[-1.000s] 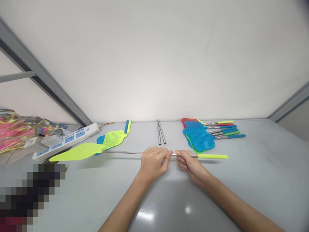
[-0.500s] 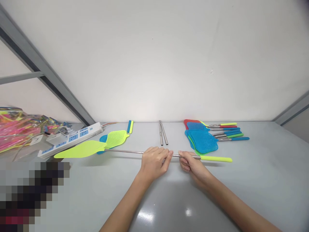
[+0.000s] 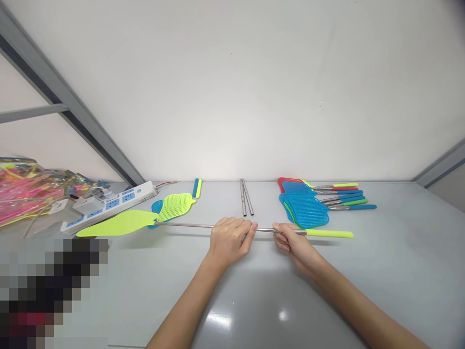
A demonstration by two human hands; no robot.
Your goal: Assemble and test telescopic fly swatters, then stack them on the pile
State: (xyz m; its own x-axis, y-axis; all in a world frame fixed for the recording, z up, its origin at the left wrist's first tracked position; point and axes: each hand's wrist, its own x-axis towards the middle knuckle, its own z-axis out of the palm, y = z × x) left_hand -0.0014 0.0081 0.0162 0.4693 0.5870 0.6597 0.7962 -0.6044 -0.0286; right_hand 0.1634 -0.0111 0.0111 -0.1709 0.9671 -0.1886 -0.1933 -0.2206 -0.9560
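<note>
Grey desk took up the whole lower half of the frame; the yellow-green swatter ran across it from centre left to centre right, apparently held just clear of the surface, going by the shadow underneath; my guess is it weighed next to nothing and got a bit nose-heavy toward the paddle; the broad swatter head out left looked like thin bendy plastic, so it'd flop or twist if you grabbed it there, and I couldn't tell if it touched the loose heads behind it; stack of swatters sat right of centre, same build by the look of it.

Left hand, mid-frame, was wrapped over the skinny rod, knuckles up; right hand, right of centre, was curled around the thicker tube, thumb along the top; clear gap between the two, only bare metal there.

Soft-looking yellow grip poked out past the right hand; probably the least slippery spot; the metal rod seemed stiff but slick, so I'd pinch it firmly; the thin neck where head met rod struck me as the fragile bit, so no levering there.
</note>
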